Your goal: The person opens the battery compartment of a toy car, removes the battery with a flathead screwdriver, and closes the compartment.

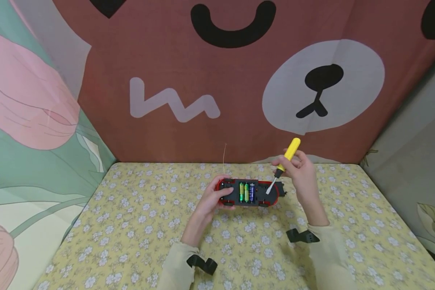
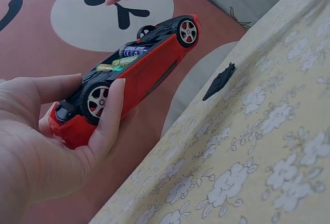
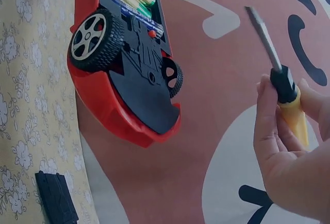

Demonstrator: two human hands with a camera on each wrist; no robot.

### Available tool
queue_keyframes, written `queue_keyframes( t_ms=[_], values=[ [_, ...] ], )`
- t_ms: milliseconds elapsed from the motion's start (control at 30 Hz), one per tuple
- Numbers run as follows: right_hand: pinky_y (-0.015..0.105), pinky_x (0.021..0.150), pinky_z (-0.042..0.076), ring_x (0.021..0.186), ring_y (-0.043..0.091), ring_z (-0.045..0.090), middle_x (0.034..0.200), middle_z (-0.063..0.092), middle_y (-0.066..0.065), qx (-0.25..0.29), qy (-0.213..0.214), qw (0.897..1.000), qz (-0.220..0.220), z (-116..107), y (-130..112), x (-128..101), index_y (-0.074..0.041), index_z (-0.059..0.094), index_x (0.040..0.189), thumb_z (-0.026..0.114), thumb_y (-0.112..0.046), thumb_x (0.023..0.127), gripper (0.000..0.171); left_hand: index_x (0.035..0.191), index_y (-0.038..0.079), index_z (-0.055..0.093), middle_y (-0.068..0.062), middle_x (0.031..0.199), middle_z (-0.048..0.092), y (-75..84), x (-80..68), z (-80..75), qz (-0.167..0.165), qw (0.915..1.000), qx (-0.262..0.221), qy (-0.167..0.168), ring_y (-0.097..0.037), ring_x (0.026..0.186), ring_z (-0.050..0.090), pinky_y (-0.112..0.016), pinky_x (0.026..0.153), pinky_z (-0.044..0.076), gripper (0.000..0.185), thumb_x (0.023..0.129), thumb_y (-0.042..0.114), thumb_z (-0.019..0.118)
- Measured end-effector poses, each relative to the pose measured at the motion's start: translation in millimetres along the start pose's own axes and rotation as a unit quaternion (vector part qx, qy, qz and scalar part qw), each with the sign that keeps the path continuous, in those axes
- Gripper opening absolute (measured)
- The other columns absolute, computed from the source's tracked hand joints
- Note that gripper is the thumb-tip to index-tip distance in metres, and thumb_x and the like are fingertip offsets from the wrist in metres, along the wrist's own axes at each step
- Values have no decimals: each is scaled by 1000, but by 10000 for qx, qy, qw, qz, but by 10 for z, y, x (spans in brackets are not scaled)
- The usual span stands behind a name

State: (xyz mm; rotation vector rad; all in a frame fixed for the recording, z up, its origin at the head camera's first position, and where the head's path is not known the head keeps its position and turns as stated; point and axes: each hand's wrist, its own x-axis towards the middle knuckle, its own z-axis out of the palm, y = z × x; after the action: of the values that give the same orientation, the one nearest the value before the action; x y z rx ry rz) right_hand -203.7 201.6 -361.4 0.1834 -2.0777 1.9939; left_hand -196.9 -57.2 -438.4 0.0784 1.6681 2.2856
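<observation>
Car [image 1: 249,192], a glossy red plastic toy with a matte black underside, lies wheels-up above the yellow flowered cloth [image 1: 137,225], its open bay showing three cylindrical batteries [image 1: 246,191], and the left hand [image 1: 213,198] grips its front end with thumb and fingers curled round the body beside a rubber tyre with a silver spoked hub [image 2: 97,100]. Right hand [image 1: 300,171] hovers just past the car's other end, apart from it, fingers pinched round a screwdriver [image 1: 283,164] with a smooth yellow handle, black collar and thin grey metal shaft angled down toward the underside. A small flat black cover [image 2: 219,81] lies on the cloth nearby.
</observation>
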Motion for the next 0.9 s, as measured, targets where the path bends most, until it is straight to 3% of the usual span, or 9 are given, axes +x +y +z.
queue_keyframes(
  t_ms=[333,600,900],
  values=[
    [23,73,63,88,5,67,99,66,-8,-629,28,9943,863,-156,70,8,6,58,140,69,-29,102,53,146,7,50,-20,139,53,0,14,-30,-16,9997,-214,80,-35,101,66,-33,59,65,50,98,7,66],
    [22,72,62,84,5,71,90,73,-15,-943,-255,9903,989,-507,123,84,8,48,143,69,-26,102,58,140,12,55,-21,139,53,-5,18,-22,-32,9998,-198,48,-36,101,66,-33,59,65,42,99,6,65],
    [22,74,63,82,4,65,106,59,0,-1675,-427,9767,1268,-895,202,172,13,51,140,65,-35,104,63,141,11,54,-20,140,52,-20,23,-12,-27,9998,-198,89,-37,102,66,-33,59,65,43,99,8,65]
  ],
)
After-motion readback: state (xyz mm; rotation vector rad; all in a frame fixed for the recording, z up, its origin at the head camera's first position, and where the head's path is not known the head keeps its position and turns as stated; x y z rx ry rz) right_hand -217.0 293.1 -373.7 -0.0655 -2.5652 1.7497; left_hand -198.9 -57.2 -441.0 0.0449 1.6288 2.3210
